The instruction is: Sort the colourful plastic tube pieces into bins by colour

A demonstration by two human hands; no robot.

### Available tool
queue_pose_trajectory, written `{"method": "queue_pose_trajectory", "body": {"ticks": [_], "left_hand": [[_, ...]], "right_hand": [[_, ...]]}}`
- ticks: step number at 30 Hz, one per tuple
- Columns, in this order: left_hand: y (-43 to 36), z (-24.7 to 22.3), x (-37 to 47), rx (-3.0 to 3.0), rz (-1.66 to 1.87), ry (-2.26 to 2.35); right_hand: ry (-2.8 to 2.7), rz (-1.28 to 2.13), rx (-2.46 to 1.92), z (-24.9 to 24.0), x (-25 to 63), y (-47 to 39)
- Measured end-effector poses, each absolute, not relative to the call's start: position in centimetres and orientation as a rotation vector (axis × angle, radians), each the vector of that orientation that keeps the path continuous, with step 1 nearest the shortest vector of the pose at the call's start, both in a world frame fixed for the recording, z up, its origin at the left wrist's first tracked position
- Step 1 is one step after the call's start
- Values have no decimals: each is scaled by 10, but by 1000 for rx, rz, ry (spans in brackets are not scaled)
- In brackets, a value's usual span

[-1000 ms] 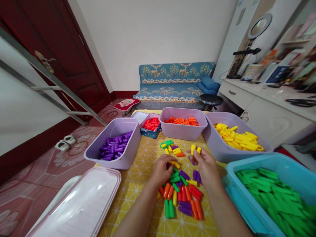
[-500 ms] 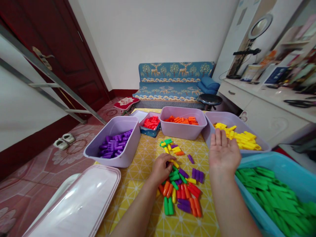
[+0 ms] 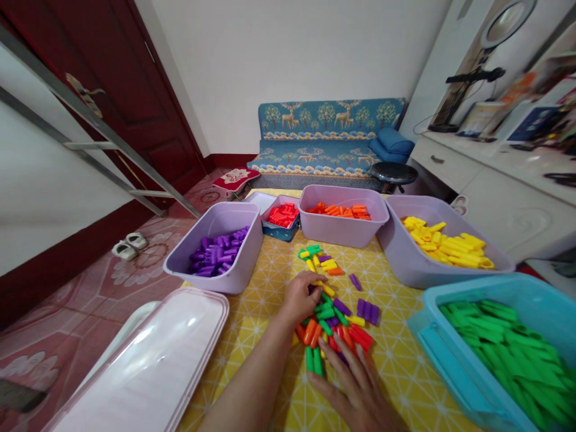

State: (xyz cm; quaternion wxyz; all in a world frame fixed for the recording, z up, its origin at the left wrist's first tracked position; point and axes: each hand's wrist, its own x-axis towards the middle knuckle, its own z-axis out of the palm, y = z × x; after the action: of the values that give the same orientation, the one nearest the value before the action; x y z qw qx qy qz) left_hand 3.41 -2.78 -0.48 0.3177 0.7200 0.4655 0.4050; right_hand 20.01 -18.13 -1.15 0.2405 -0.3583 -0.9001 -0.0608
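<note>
Several coloured plastic pieces lie in a pile on the yellow patterned tablecloth [image 3: 252,354]. My left hand [image 3: 302,297] is at the pile's left side, fingers curled in beside a yellow piece [image 3: 327,289]; whatever is between them is hidden. Palm down with fingers spread, my right hand [image 3: 355,384] rests over the near part of the pile, on red and orange pieces [image 3: 311,332]. Two green pieces [image 3: 314,361] lie just left of its fingers. To the right of the pile are purple pieces [image 3: 368,312] side by side.
Lilac bins hold purple pieces [image 3: 218,252], orange pieces [image 3: 342,210] and yellow pieces [image 3: 445,243]. A small box [image 3: 279,231] holds red pieces, a turquoise bin [image 3: 450,360] green ones. A white lid [image 3: 153,366] lies at the left. Beyond stand a sofa [image 3: 315,153] and a stool [image 3: 393,172].
My right hand has moved from beside the yellow bin, palm up, down to the near part of the pile, palm down. My left hand stays at the pile. The view has shifted slightly.
</note>
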Motion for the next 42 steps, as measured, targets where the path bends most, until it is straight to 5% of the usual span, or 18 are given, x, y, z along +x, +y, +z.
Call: {"method": "queue_pose_trajectory", "body": {"ticks": [10, 27, 36, 42], "left_hand": [[-29, 7, 17, 1274, 1232, 1006], [-24, -8, 16, 1769, 1127, 1142], [-25, -6, 19, 1894, 1060, 1084], [-26, -6, 19, 1841, 1120, 1059]], "right_hand": [[-2404, -108, -1453, 0, 173, -128], [-1756, -32, -1620, -19, 239, -62], [-1663, 581, -1355, -11, 187, -40], [-1627, 589, -1346, -13, 180, -32]]}}
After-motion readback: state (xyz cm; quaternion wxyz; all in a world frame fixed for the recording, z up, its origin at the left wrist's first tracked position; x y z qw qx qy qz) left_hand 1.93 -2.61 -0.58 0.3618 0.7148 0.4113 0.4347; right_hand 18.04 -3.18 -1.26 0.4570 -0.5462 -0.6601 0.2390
